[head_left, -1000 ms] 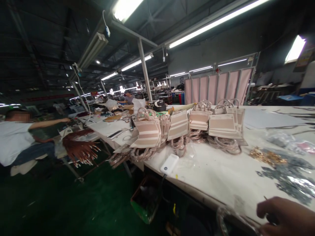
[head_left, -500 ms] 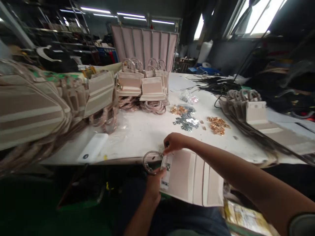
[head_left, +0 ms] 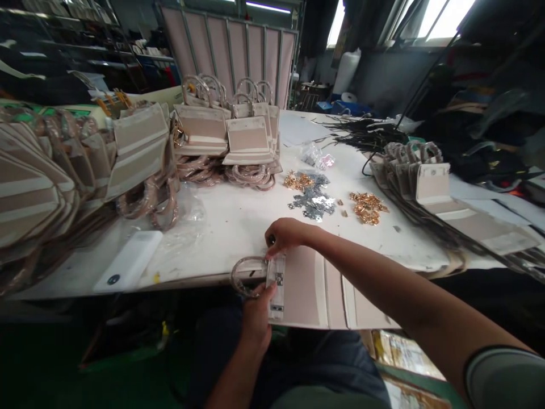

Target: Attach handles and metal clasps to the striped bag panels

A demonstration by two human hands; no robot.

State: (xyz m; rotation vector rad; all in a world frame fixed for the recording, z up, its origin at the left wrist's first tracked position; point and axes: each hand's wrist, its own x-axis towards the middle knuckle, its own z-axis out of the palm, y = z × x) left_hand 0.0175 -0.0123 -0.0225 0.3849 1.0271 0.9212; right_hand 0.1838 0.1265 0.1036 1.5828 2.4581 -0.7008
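1. Dim room (head_left: 383, 79), bright window (head_left: 447, 25).
2. White table (head_left: 225, 227), bags (head_left: 249, 136) stacked along it.
3. Here's the panel (head_left: 302, 289): beige, pale-striped, at the near edge.
4. Left hand (head_left: 256, 318) clamps its end; right hand (head_left: 285, 234) curls there, grip unclear.
5. Looped handle (head_left: 235, 279), metal plates (head_left: 279, 279).

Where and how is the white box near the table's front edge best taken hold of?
I would pinch the white box across its two long sides, from above and the near end. It lies flat on the table, longer than wide, so this looks the easier span; clear plastic lies near its far right side.
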